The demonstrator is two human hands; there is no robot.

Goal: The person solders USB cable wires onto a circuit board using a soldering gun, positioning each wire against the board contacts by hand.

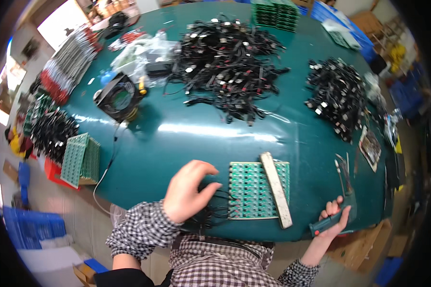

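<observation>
A green circuit board panel (244,191) lies on the table in front of me, with thin black cables (219,208) running off its left edge. Across the right part of the panel rests a long pale bar (276,190), slightly slanted. My left hand (190,190) hovers just left of the panel, fingers curved and thumb apart, nothing visible between them. In my right hand (334,219) is a green soldering gun (326,224), gripped by its handle well to the right of the panel. Its thin metal tip points away from me.
A big heap of black cables (230,67) covers the far middle, with a smaller cable pile (337,95) at right. A black fan (119,98) stands at left. Board panels stand in a stack (82,160) near the left edge, and another stack (275,15) is at the back.
</observation>
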